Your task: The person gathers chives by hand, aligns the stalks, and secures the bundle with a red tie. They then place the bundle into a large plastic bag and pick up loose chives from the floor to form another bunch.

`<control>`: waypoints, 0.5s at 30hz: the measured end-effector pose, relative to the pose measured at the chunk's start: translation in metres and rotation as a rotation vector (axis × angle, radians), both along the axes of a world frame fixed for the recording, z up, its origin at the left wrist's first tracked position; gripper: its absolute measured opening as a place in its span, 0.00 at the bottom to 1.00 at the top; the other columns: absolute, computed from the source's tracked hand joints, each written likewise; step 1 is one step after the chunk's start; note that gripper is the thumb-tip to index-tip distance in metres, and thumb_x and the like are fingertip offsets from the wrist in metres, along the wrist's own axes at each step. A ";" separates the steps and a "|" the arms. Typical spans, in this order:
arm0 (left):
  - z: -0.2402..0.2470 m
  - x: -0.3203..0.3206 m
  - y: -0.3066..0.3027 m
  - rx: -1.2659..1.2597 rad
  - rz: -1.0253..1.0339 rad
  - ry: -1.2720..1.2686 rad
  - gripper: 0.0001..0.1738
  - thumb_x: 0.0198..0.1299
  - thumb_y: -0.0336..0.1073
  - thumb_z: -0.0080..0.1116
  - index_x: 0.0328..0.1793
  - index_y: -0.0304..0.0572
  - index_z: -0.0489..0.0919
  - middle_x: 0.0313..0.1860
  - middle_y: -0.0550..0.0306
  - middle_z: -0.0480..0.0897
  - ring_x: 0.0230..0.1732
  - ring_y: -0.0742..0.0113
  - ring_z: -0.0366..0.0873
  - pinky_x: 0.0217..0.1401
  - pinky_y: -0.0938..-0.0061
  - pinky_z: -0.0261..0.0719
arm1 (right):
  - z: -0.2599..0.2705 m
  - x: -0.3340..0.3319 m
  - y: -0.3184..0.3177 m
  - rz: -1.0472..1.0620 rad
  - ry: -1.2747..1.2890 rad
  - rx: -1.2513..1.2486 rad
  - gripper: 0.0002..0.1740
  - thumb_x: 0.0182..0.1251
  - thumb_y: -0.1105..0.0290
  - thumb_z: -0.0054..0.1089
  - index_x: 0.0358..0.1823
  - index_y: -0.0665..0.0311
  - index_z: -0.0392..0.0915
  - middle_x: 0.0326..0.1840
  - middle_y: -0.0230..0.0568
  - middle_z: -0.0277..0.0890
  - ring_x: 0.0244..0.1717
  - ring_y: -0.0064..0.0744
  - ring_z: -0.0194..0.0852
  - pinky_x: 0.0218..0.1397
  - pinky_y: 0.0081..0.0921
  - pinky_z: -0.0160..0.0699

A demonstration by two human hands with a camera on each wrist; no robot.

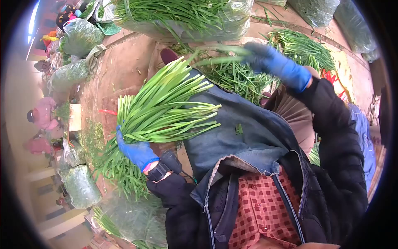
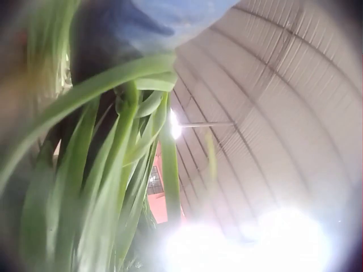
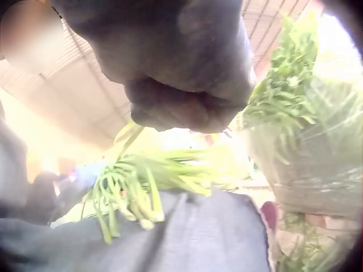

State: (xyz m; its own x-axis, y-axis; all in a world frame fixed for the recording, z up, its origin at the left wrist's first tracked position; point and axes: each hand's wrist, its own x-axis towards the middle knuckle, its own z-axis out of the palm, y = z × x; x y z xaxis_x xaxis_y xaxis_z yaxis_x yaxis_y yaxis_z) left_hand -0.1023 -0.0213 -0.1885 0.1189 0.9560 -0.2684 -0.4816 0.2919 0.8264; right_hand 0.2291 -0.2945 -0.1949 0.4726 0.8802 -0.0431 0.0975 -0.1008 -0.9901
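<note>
My left hand (image 1: 139, 154), in a blue glove, grips a large bunch of garlic chives (image 1: 166, 110) around its leafy part. The pale cut ends fan out to the right over my lap, and long leaves droop below the hand. In the left wrist view, flat leaves (image 2: 113, 170) hang under the blurred glove. My right hand (image 1: 271, 62), also gloved and blurred by motion, is raised beyond my knee. A few loose leaves (image 1: 219, 58) trail from it toward the bunch. From the right wrist, its dark palm side (image 3: 181, 102) shows curled fingers, with a leaf strand below.
A big plastic bag of chives (image 1: 182, 18) stands at the front. Loose leaves (image 1: 236, 79) are heaped beside my legs, with another chive pile (image 1: 304, 47) beyond. Filled bags (image 1: 81, 186) line the left side. Other people (image 1: 43, 114) sit farther off.
</note>
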 end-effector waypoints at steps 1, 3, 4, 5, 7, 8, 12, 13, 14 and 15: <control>-0.003 -0.003 -0.001 0.022 0.002 0.022 0.20 0.60 0.42 0.52 0.56 0.43 0.76 0.58 0.46 0.76 0.56 0.49 0.75 0.57 0.49 0.75 | -0.004 0.027 -0.012 -0.021 -0.055 -0.060 0.15 0.70 0.65 0.52 0.52 0.66 0.71 0.32 0.41 0.74 0.31 0.25 0.72 0.35 0.21 0.74; -0.004 0.001 -0.011 0.062 0.017 0.078 0.20 0.60 0.42 0.52 0.56 0.41 0.76 0.58 0.45 0.76 0.56 0.49 0.75 0.57 0.49 0.75 | -0.037 0.068 -0.037 -0.047 -0.371 -0.345 0.13 0.71 0.62 0.50 0.45 0.64 0.74 0.26 0.44 0.74 0.27 0.32 0.75 0.31 0.26 0.75; -0.003 0.002 -0.014 0.109 0.028 0.137 0.21 0.60 0.43 0.53 0.56 0.40 0.76 0.58 0.44 0.76 0.56 0.49 0.75 0.57 0.50 0.75 | -0.038 0.067 -0.041 0.002 -0.689 -0.404 0.12 0.69 0.61 0.52 0.42 0.63 0.74 0.23 0.45 0.74 0.27 0.37 0.76 0.31 0.31 0.75; -0.003 0.004 -0.014 0.108 0.019 0.135 0.21 0.60 0.43 0.53 0.56 0.40 0.76 0.58 0.44 0.76 0.56 0.49 0.75 0.57 0.50 0.75 | -0.040 0.066 -0.045 0.050 -1.007 -0.460 0.12 0.67 0.61 0.53 0.40 0.62 0.74 0.21 0.47 0.74 0.27 0.43 0.78 0.31 0.36 0.76; -0.003 0.005 -0.014 0.095 -0.005 0.195 0.22 0.61 0.42 0.52 0.57 0.38 0.74 0.58 0.43 0.75 0.56 0.49 0.75 0.58 0.51 0.75 | -0.034 0.044 -0.043 0.108 -1.152 -0.679 0.15 0.54 0.66 0.59 0.42 0.63 0.76 0.33 0.49 0.78 0.37 0.52 0.78 0.40 0.44 0.77; -0.004 0.003 -0.015 0.091 -0.002 0.201 0.22 0.61 0.42 0.52 0.57 0.38 0.74 0.58 0.43 0.75 0.56 0.49 0.75 0.58 0.51 0.75 | -0.021 0.028 -0.032 0.110 -1.180 -0.529 0.15 0.55 0.66 0.58 0.44 0.62 0.77 0.35 0.49 0.78 0.37 0.52 0.78 0.40 0.42 0.77; 0.000 0.005 -0.022 0.182 0.027 0.325 0.21 0.62 0.41 0.50 0.58 0.37 0.73 0.59 0.43 0.74 0.57 0.49 0.74 0.59 0.52 0.75 | 0.001 -0.049 0.004 0.278 -0.802 0.056 0.14 0.56 0.64 0.59 0.42 0.60 0.79 0.34 0.45 0.79 0.34 0.46 0.78 0.36 0.39 0.77; 0.003 0.008 -0.024 0.175 0.028 0.336 0.21 0.62 0.41 0.49 0.58 0.38 0.73 0.60 0.43 0.74 0.58 0.49 0.73 0.59 0.52 0.75 | 0.003 -0.070 0.006 0.333 -0.751 0.136 0.11 0.57 0.63 0.58 0.38 0.61 0.80 0.34 0.44 0.80 0.33 0.45 0.78 0.32 0.38 0.77; -0.002 0.004 -0.021 0.207 0.003 0.316 0.21 0.62 0.41 0.50 0.58 0.38 0.74 0.58 0.43 0.75 0.57 0.49 0.74 0.59 0.53 0.75 | -0.053 -0.084 0.011 0.402 -0.736 0.138 0.09 0.56 0.64 0.58 0.33 0.61 0.79 0.31 0.44 0.79 0.31 0.43 0.78 0.29 0.37 0.75; -0.006 0.001 -0.015 0.210 0.005 0.317 0.21 0.62 0.41 0.50 0.58 0.38 0.74 0.58 0.43 0.75 0.57 0.49 0.74 0.59 0.53 0.75 | -0.107 -0.098 0.017 0.471 -0.717 0.139 0.08 0.55 0.65 0.57 0.28 0.61 0.78 0.28 0.44 0.78 0.28 0.42 0.77 0.26 0.36 0.73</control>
State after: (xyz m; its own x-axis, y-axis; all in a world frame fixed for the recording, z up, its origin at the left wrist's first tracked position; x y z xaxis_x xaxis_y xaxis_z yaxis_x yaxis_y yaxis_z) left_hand -0.1011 -0.0367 -0.1943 0.0571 0.9944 -0.0890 -0.1935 0.0985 0.9761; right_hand 0.1309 -0.2776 -0.3022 -0.0704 0.9661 0.2483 0.7033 0.2246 -0.6745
